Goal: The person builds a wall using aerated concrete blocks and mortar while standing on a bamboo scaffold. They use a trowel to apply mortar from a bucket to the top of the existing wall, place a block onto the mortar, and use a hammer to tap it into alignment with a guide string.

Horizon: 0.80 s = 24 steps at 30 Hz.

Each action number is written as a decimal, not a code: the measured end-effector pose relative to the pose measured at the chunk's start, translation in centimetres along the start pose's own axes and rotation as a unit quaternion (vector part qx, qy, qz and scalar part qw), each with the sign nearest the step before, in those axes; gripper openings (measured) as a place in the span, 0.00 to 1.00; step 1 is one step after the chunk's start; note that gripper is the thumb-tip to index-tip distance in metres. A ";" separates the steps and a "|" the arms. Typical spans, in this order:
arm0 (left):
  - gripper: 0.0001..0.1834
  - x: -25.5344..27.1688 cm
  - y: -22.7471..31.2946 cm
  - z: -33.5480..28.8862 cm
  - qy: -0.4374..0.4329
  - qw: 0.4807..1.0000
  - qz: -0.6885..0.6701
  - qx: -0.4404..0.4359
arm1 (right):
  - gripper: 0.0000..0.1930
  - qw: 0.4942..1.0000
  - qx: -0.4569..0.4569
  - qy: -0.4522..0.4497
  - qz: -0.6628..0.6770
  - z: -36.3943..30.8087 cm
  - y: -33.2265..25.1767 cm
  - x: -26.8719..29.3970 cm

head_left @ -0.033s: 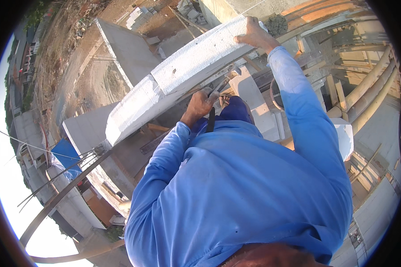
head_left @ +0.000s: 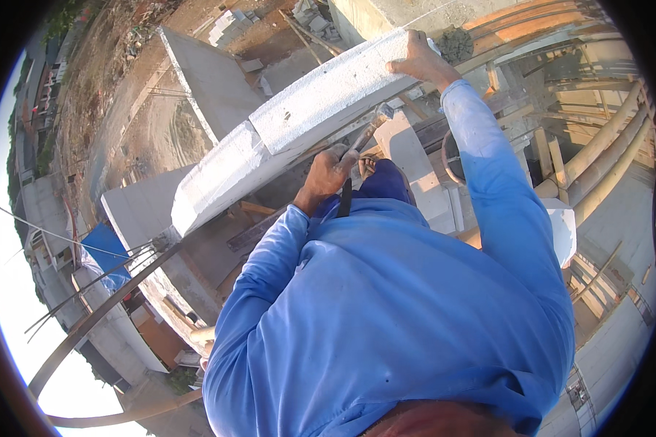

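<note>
The left hand point(head_left: 331, 173) wraps its fingers tightly round a tool point(head_left: 369, 132); at one o'clock the right hand point(head_left: 424, 63), fingers part-spread, clasps the end of the block point(head_left: 329, 91) at twelve. A slackened clasp or stray knock could shift the block, I'd judge.

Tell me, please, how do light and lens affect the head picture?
In the head view, the white block is bright on top and darker on its near side; the same view's sky at left is washed out, and its poles at right look curved, likely by fisheye distortion.
</note>
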<state>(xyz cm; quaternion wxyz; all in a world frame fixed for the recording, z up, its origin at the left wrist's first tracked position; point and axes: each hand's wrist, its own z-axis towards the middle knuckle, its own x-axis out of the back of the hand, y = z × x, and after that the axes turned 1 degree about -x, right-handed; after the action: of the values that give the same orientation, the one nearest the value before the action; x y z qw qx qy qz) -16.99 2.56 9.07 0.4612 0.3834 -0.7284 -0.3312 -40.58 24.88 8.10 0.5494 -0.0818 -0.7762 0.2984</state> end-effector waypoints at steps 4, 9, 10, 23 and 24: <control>0.28 2.5 3.3 -0.9 0.101 0.984 -0.149 0.012 | 0.51 1.000 -0.023 -0.003 -0.007 0.7 -0.7 0.9; 0.31 4.4 0.9 -0.5 0.174 0.983 -0.028 0.057 | 0.48 0.998 0.009 -0.048 0.048 0.8 -0.2 0.3; 0.31 4.5 1.1 -0.7 0.167 0.983 -0.021 0.066 | 0.48 0.997 0.014 -0.056 0.055 1.1 0.2 0.2; 0.31 5.7 0.8 -3.6 0.210 0.972 -0.028 0.096 | 0.43 0.994 0.033 -0.028 0.104 1.6 1.4 -0.2; 0.31 5.4 1.4 -4.1 0.220 0.970 -0.042 0.094 | 0.43 0.994 0.032 -0.031 0.103 1.5 1.4 -0.3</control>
<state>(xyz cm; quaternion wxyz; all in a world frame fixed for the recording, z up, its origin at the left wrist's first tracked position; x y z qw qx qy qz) -15.09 -1.95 13.90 0.5575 0.5187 -0.6202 -0.1882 -42.08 25.31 6.81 0.4934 -0.1344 -0.7703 0.3810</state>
